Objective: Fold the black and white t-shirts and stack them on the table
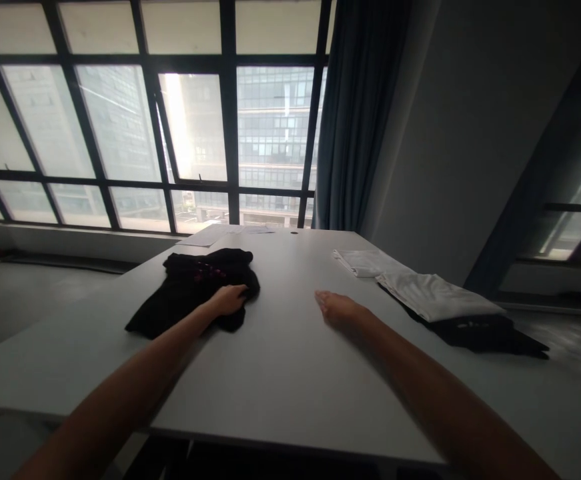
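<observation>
A black garment point(185, 287) with a small pink-purple print, perhaps a T-shirt, lies rumpled on the left part of the white table point(280, 373). My left hand point(229, 300) is on its right edge, with the fingers closed on the fabric. To the right of the garment, apart from it, my right hand point(337, 309) hovers low over the bare tabletop. Its fingers point left, slightly bent, and nothing shows in them. Whether its fingertips touch the table, I cannot tell.
On the table's right side lie folded white cloth point(363, 262), a white garment point(440, 298) and a dark garment point(485, 331) beneath it. Sheets of paper point(205, 235) rest at the far left edge. Behind the table are windows and a dark blue curtain point(355, 120).
</observation>
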Action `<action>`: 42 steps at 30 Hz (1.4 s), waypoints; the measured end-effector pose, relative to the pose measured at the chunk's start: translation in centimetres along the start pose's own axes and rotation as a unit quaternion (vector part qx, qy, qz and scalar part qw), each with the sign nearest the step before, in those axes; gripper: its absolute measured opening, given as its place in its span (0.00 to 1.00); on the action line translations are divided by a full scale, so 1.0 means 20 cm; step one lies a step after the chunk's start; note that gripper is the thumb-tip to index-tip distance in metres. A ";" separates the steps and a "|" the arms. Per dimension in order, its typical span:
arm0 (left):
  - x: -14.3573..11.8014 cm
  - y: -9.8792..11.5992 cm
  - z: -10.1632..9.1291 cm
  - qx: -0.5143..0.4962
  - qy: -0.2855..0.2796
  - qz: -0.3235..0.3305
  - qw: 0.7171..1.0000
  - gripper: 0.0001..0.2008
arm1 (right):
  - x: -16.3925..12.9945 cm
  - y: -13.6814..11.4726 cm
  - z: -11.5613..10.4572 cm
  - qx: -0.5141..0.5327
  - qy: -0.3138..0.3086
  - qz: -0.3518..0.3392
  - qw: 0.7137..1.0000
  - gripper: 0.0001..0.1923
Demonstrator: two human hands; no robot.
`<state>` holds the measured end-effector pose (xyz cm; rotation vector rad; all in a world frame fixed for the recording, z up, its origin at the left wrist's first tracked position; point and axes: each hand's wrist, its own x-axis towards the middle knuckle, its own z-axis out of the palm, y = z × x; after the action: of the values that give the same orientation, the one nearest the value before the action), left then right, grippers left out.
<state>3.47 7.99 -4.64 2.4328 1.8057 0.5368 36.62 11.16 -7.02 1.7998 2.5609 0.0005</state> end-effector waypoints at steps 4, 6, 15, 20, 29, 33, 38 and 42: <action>-0.02 0.22 0.06 -0.062 -0.112 0.156 0.979 0.18 | -0.02 -0.05 0.00 0.007 0.052 -0.009 0.999 0.35; -0.07 0.29 0.05 -0.125 -0.176 0.249 0.944 0.20 | -0.03 -0.05 0.01 0.020 0.097 -0.028 0.995 0.37; -0.16 0.22 -0.10 -0.153 -0.179 0.279 0.931 0.31 | 0.00 -0.01 0.06 0.076 0.142 -0.126 0.979 0.17; -0.11 0.06 -0.08 0.021 -0.130 0.097 0.987 0.53 | -0.02 0.04 0.01 0.029 0.117 -0.044 0.992 0.14; -0.03 0.02 -0.02 0.130 0.013 -0.012 0.991 0.21 | -0.14 0.08 -0.24 -0.004 -0.010 0.172 0.985 0.16; -0.04 0.01 -0.07 -0.091 -0.068 0.125 0.986 0.21 | -0.22 0.13 -0.32 0.187 -0.213 0.073 0.956 0.32; -0.06 -0.10 -0.23 -0.272 -0.209 0.117 0.932 0.33 | -0.20 0.31 -0.23 0.159 0.075 0.078 0.981 0.23; -0.06 -0.24 -0.23 -0.202 -0.132 -0.002 0.970 0.37 | -0.13 0.41 -0.09 0.055 0.083 0.100 0.990 0.17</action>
<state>-2.57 7.69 -1.79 2.1097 1.4314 0.4949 45.26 11.58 -5.08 2.1786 2.5170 0.0113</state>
